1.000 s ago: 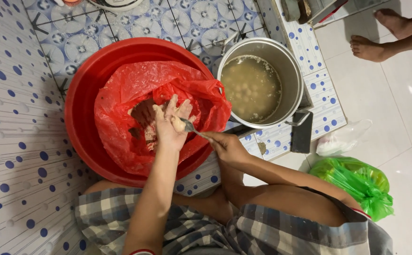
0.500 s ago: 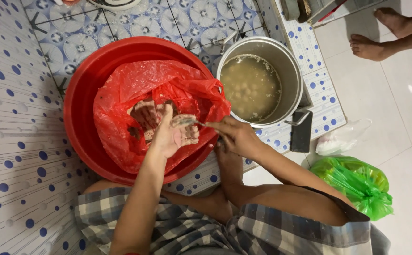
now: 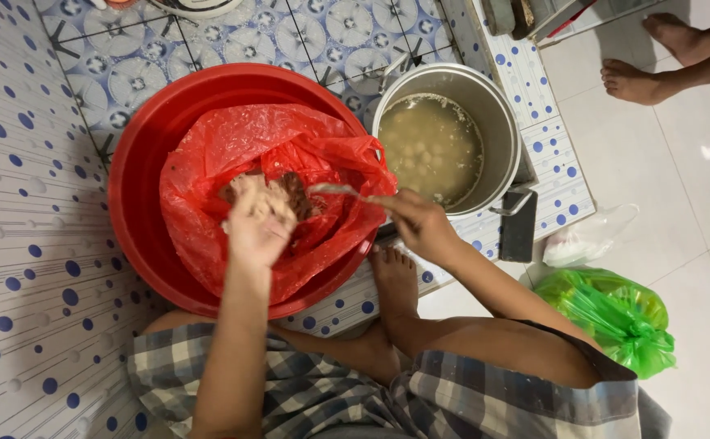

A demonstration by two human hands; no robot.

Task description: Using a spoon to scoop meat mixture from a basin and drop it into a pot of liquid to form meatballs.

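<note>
Left hand [image 3: 259, 221]: blurred; covers part of the brown mass [image 3: 294, 193] in the red bag [image 3: 290, 146].
Spoon [image 3: 335, 190]: handle hidden inside right hand [image 3: 420, 223].
Second person's feet [image 3: 656, 57]: cut off by the edge.
Objects along top edge: cut off, unidentifiable.

One red basin [image 3: 139, 175]. One red plastic bag [image 3: 290, 142] inside it. One metal pot [image 3: 497, 122], holding cloudy liquid with pale round lumps, too many and too blurred to count. One spoon [image 3: 335, 190]. One green plastic bag [image 3: 615, 313] on the floor. One clear plastic bag [image 3: 587, 236] beside it. One dark flat object [image 3: 519, 236] by the pot, kind unclear. Two hands of the person at work: left hand [image 3: 259, 223], right hand [image 3: 420, 223]. One bare foot [image 3: 396, 280] of the same person in view. Two bare feet of another person, top right: one [image 3: 635, 81], two [image 3: 676, 32]. One white dish edge [image 3: 200, 8] at top, partly cut off.
</note>
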